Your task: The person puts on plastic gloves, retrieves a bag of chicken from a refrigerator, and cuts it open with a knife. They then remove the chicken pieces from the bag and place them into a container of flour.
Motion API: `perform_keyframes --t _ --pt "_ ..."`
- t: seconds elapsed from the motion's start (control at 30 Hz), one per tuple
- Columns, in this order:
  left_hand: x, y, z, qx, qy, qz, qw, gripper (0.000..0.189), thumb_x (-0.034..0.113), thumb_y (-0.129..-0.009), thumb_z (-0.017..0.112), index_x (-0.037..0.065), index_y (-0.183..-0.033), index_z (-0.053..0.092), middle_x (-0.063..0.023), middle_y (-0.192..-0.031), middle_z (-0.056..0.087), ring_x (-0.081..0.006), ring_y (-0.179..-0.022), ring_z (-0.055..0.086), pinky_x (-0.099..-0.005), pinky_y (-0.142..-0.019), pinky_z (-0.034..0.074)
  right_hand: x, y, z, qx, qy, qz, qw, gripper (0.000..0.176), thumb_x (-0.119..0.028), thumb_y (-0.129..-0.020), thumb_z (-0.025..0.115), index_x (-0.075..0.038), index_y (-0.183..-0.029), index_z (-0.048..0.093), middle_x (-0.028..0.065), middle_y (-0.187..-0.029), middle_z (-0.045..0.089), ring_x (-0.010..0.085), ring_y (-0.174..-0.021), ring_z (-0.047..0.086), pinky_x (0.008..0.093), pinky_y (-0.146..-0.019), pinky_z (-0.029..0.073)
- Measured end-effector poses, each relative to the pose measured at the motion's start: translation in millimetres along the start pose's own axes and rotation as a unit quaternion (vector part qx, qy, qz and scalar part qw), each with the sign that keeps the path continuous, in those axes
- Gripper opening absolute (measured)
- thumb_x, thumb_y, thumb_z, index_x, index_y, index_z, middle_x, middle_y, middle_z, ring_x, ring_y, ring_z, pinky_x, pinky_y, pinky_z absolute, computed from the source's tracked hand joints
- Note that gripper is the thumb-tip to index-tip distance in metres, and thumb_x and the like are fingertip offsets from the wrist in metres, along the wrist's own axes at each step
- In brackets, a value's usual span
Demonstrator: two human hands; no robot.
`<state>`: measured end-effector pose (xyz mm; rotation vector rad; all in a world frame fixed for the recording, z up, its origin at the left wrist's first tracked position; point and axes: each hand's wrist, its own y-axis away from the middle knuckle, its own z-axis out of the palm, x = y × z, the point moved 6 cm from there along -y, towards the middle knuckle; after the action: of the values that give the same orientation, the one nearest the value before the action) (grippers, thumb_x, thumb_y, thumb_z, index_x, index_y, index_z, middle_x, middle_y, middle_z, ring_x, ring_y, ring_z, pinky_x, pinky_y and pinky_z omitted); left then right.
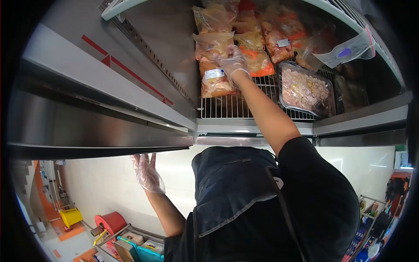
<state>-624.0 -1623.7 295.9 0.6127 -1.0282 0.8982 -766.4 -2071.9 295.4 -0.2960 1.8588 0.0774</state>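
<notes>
Inside the open refrigerator, my right hand (234, 64), in a clear plastic glove, is closed at the upper right part of a bag of raw meat (218, 87) with a white label. That bag lies at the front left of the wire shelf (235, 108). Other bags of meat (214, 43) are directly behind it, some of them orange-tinted (255, 56). Lower down on the left, my gloved left hand (149, 174) is raised with its fingers apart, fingertips right at the edge of the refrigerator door (109, 131).
A film-wrapped tray of pale meat pieces (307, 89) sits at the shelf's front right. A clear zip bag (347, 51) hangs from the upper rack (334, 9). Outside, a red drum-shaped object (110, 223) and a cart with turquoise-edged containers (150, 251) stand at lower left.
</notes>
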Motion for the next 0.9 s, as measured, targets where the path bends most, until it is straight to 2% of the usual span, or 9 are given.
perform_keyframes --t 0.23,0.37,0.43,0.57,0.63,0.7,0.73,0.77,0.9 --pt "-23.4 19.3 28.3 -0.019 -0.063 0.004 0.998 0.072 0.012 -0.091 0.058 0.012 -0.152 0.019 -0.0051 -0.157 0.02 -0.0289 -0.144 0.02 -0.0506 -0.109 0.027 -25.9 -4.2 -4.6 -0.007 0.122 -0.079 0.989 0.05 -0.048 -0.08 0.067 -0.005 -0.104 0.066 0.0204 -0.111 0.062 0.0343 -0.102 0.059 0.0417 -0.087 0.047" --pt "-45.0 34.8 18.4 0.016 -0.11 -0.026 0.993 0.071 0.014 -0.092 0.058 0.009 -0.151 0.019 -0.0083 -0.156 0.021 -0.0291 -0.135 0.038 -0.0423 -0.104 0.036 -77.3 61.5 -38.6 -0.012 -0.002 -0.333 0.943 0.025 -0.025 -0.086 0.06 -0.003 -0.096 0.068 0.0214 -0.095 0.065 0.0373 -0.089 0.061 0.0431 -0.08 0.048" --pt "-62.9 52.1 16.8 0.057 -0.134 -0.123 0.982 0.051 0.017 -0.091 0.061 0.005 -0.138 0.045 -0.0092 -0.138 0.049 -0.024 -0.12 0.052 -0.0386 -0.096 0.043 -74.8 89.2 -43.3 -0.105 0.012 -0.324 0.94 0.018 -0.018 -0.086 0.059 -0.003 -0.094 0.067 0.0185 -0.088 0.066 0.0367 -0.082 0.063 0.0434 -0.074 0.048" --pt "-95.0 76.1 37.9 -0.087 -0.202 -0.323 0.92 0.033 0.014 -0.091 0.062 0.004 -0.122 0.057 -0.0087 -0.12 0.061 -0.0175 -0.11 0.057 -0.0309 -0.091 0.046 -52.4 152.8 -60.3 -0.113 0.02 -0.403 0.908 0.013 -0.013 -0.086 0.057 -0.003 -0.093 0.063 0.018 -0.096 0.067 0.0351 -0.081 0.064 0.0431 -0.071 0.048" --pt "-106.8 71.0 53.0 -0.119 -0.227 -0.31 0.916 0.034 0.01 -0.092 0.06 0.003 -0.125 0.054 -0.0099 -0.123 0.059 -0.0172 -0.108 0.057 -0.0299 -0.092 0.046 -61.2 171.5 -61.7 -0.117 0.025 -0.411 0.904 0.012 -0.012 -0.086 0.057 -0.004 -0.093 0.062 0.0188 -0.1 0.066 0.0344 -0.085 0.064 0.0425 -0.073 0.048" --pt "-94.7 59.5 94.5 -0.245 -0.242 -0.128 0.93 0.04 0.011 -0.092 0.06 0.001 -0.129 0.05 -0.0104 -0.127 0.056 -0.0194 -0.113 0.056 -0.0329 -0.097 0.045 -95.4 179.0 -83.1 -0.038 -0.249 -0.391 0.885 0.012 -0.012 -0.086 0.058 -0.005 -0.096 0.06 0.0179 -0.103 0.065 0.0328 -0.088 0.063 0.0416 -0.075 0.048" --pt "-88.1 50.9 113.2 -0.248 -0.29 -0.064 0.922 0.044 0.012 -0.092 0.06 0.0 -0.132 0.047 -0.0117 -0.131 0.052 -0.0206 -0.117 0.054 -0.0338 -0.099 0.044 -57.5 173.3 -82.6 -0.02 -0.065 -0.333 0.941 0.011 -0.015 -0.089 0.06 -0.006 -0.094 0.058 0.0105 -0.1 0.065 0.0235 -0.088 0.061 0.0367 -0.078 0.048" --pt "-78.9 40.9 136.7 -0.251 -0.336 0.002 0.908 0.048 0.014 -0.092 0.06 0.0 -0.135 0.043 -0.013 -0.135 0.049 -0.0219 -0.12 0.052 -0.0347 -0.101 0.042 11.6 155.6 -55.2 -0.096 -0.241 -0.003 0.966 0.012 -0.016 -0.09 0.062 -0.007 -0.097 0.061 0.0034 -0.097 0.062 0.0124 -0.086 0.057 0.0309 -0.083 0.048" --pt "-37.6 4.2 219.5 -0.202 -0.372 0.161 0.892 0.054 0.017 -0.092 0.06 0.0 -0.139 0.038 -0.0187 -0.146 0.035 -0.0292 -0.13 0.042 -0.0362 -0.107 0.036 -4.2 141.9 -64.9 -0.061 -0.454 0.002 0.889 0.008 -0.012 -0.094 0.06 -0.008 -0.099 0.056 -0.0002 -0.096 0.06 0.008 -0.085 0.054 0.0277 -0.079 0.048"
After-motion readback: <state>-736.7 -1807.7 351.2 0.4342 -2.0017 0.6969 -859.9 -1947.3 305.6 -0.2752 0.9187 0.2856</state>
